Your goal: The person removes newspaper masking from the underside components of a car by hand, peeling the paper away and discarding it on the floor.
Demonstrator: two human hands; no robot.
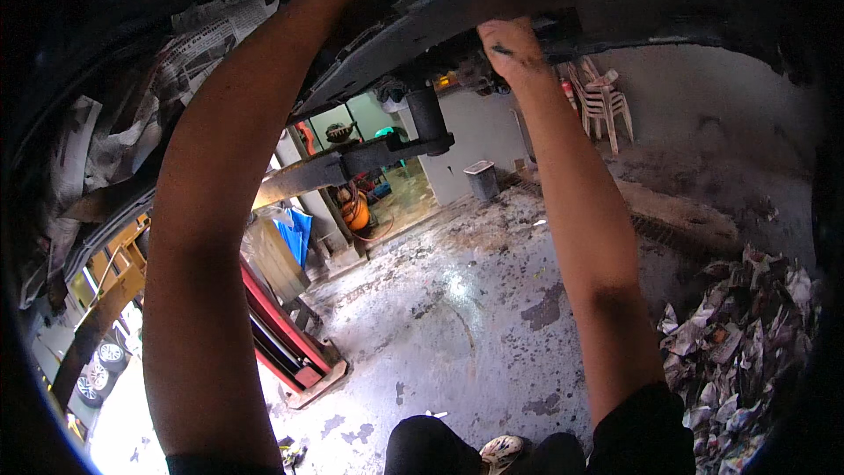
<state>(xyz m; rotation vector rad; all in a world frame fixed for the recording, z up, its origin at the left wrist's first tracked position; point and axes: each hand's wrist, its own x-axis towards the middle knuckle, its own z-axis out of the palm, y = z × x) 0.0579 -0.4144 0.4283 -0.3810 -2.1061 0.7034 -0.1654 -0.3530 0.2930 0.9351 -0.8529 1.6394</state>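
Note:
The dark underside of a raised vehicle [409, 39] fills the upper part of the view. My left arm reaches up past its lower edge, and my left hand is out of view. My right hand [513, 49] is raised against the underside, with a dark smudge on its skin. Its fingers are lost in shadow, so whether they grip anything cannot be seen. Near it, a lift arm [310, 175] ends in an upright cylindrical support [428, 120] beneath the vehicle. Crumpled newspaper [217, 43] hangs beside my left arm.
A red lift post [290, 323] stands on the stained concrete floor [428, 343]. A large heap of crumpled newspaper [732, 369] lies at right. Farther back are a grey bin [482, 181], stacked plastic chairs [603, 102] and an orange tank [355, 211]. Several wheels [99, 373] sit at far left.

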